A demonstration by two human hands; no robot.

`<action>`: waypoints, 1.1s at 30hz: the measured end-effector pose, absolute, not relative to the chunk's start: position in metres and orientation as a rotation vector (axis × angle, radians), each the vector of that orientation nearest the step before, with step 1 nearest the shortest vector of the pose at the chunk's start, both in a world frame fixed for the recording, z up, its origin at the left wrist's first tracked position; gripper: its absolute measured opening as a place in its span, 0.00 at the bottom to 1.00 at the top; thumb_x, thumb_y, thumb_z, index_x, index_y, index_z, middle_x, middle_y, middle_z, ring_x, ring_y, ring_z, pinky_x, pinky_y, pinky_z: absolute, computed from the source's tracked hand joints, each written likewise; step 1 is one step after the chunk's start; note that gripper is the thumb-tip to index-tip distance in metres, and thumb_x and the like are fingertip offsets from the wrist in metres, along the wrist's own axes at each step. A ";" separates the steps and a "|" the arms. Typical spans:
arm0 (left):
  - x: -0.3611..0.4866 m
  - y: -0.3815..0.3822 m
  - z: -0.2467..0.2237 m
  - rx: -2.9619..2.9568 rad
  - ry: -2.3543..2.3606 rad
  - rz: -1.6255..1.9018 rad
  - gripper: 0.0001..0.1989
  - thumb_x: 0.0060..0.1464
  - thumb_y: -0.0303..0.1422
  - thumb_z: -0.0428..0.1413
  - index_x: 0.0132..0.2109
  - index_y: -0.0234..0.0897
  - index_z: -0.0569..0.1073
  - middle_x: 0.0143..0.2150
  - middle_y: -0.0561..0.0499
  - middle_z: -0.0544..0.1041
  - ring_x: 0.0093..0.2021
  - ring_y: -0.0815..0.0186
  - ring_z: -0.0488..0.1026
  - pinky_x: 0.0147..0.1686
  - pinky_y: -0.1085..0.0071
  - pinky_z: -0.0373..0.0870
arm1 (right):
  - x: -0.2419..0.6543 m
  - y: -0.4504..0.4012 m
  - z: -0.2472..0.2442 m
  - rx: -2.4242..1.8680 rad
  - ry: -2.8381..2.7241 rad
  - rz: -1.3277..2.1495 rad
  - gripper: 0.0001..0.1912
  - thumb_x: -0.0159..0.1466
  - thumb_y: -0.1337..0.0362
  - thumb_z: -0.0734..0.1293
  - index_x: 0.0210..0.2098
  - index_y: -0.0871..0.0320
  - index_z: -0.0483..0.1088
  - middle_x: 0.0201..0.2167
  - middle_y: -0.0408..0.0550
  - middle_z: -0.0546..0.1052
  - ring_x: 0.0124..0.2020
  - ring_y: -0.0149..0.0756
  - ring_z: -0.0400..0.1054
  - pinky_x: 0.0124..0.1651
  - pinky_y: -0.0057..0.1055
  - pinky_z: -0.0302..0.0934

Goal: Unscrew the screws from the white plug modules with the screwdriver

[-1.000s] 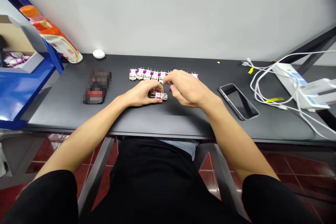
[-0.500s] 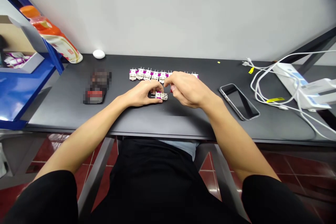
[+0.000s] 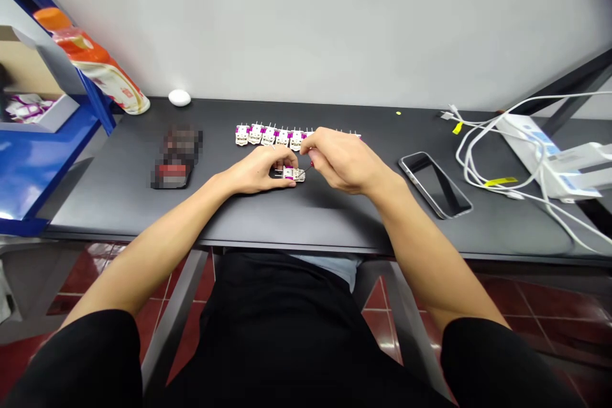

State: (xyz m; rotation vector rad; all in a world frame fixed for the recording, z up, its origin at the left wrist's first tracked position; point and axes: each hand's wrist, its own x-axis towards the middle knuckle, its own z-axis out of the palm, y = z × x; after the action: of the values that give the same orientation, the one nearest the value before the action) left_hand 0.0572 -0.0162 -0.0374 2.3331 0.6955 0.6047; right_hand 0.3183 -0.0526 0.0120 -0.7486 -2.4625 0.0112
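My left hand (image 3: 262,169) pinches a small white and purple part with metal pins (image 3: 292,174) against the dark tabletop. In my right hand (image 3: 342,162) is a thin screwdriver (image 3: 306,168) with a red handle end, most of it hidden by the fingers. Its dark shaft slants down to the right side of the part; whether the tip sits in a screw is too small to tell. Behind both hands runs a row of several similar white and purple parts (image 3: 268,135), pins pointing away, partly covered by my right hand.
A phone (image 3: 436,185) lies right of my right arm, beside white cables (image 3: 471,159) and a white box (image 3: 530,153). To the left are a blurred dark object (image 3: 176,156), a white oval item (image 3: 180,98), an orange bottle (image 3: 102,67) and an open box (image 3: 62,111) on a blue shelf.
My right hand has shifted very slightly upward on the screwdriver. The left hand and the part it pinches stay in place.
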 end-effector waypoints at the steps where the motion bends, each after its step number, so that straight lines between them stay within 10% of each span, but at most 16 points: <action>1: 0.057 -0.016 -0.037 2.331 0.698 0.604 0.15 0.65 0.42 0.69 0.52 0.38 0.81 0.44 0.48 0.82 0.41 0.61 0.76 0.45 0.66 0.73 | 0.319 -0.052 0.012 -0.733 -2.462 0.011 0.12 0.77 0.71 0.57 0.48 0.53 0.71 0.40 0.49 0.81 0.39 0.42 0.73 0.43 0.38 0.65; 33: 0.057 -0.016 -0.039 2.341 0.674 0.632 0.14 0.66 0.42 0.70 0.51 0.39 0.81 0.44 0.48 0.83 0.41 0.61 0.77 0.43 0.66 0.73 | 0.319 -0.053 0.011 -0.924 -2.472 0.139 0.09 0.79 0.61 0.60 0.54 0.53 0.69 0.40 0.49 0.84 0.38 0.44 0.77 0.41 0.37 0.65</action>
State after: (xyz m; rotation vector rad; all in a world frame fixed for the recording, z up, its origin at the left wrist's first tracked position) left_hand 0.0573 -0.0160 -0.0388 2.3407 0.6739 0.6325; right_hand 0.3189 -0.0526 0.0107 -0.9241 -2.4722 0.1392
